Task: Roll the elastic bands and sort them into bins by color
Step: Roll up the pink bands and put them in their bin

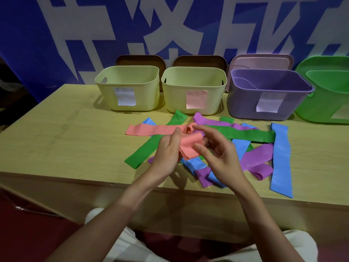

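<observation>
Nearest the camera, two bare forearms reach up from the lower frame to the center, over the front part of the table [56,140]. The left hand [168,150] and right hand [219,152] meet on a pink band [188,146]: the left grip is curled round its near folded end, thumb pointing up, while the right grip pinches the fold between thumb and curled fingers. The band's free length runs from the hands toward the left of the frame, its long axis nearly level, lying flat on the table. Under and around it sprawl more bands: a green band [147,148] slanting from lower left to upper right, purple bands [258,157] at right center, and a blue band [281,157] running near to far at the right. Along the far edge stand four bins in a row: two pale yellow bins [128,87], a purple bin [243,103], and a green bin [324,103] at the right edge.
</observation>
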Available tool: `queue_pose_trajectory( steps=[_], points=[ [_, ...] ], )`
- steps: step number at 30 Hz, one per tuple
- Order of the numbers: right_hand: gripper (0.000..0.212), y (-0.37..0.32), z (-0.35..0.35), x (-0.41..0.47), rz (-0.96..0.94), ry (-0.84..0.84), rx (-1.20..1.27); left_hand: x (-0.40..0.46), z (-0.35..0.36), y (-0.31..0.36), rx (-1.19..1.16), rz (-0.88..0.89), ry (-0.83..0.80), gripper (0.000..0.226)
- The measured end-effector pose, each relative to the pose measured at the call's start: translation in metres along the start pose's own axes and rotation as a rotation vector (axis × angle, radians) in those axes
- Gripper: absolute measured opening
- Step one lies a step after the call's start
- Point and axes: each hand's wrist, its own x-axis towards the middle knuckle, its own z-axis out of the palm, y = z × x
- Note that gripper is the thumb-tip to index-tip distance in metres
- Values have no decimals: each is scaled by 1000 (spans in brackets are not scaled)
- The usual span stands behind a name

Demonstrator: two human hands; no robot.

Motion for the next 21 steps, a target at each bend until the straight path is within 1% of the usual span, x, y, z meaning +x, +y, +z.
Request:
queue_pose_trajectory(
  steps=[2, 5, 7, 10, 12, 14, 16, 18, 21],
  points=[
    [27, 0, -1, 0, 0, 7, -19, -1, 2, 3, -3, -67, -31, 44],
    [26, 3, 0, -2, 26, 50, -54, 1, 0, 1, 28, -54, -76, 48],
    [26, 4, 0, -3, 38, 58, -65, 2, -3, -4, 98, 27, -70, 49],
    [27, 6, 0, -2, 54, 60, -85, -1, -6, -8, 277, 199, -54, 50],
    [26, 6, 1, -1, 57, 74, -92, -4, -7, -8, 395, 319, -47, 45],
    [20, 7, 2, 1, 78, 75, -82, -4, -7, -9, 470, 374, -28, 42],
    [6, 7, 2, 2, 101, 49, -54, -2, -5, -12, 445, 359, -18, 43],
    [13, 5, 2, 3, 123, 46, -1, -2, -4, -12, 391, 333, -18, 46],
    [17, 0, 0, 3, 163, 51, 117, -1, -4, -12, 293, 254, -36, 49]
  ],
)
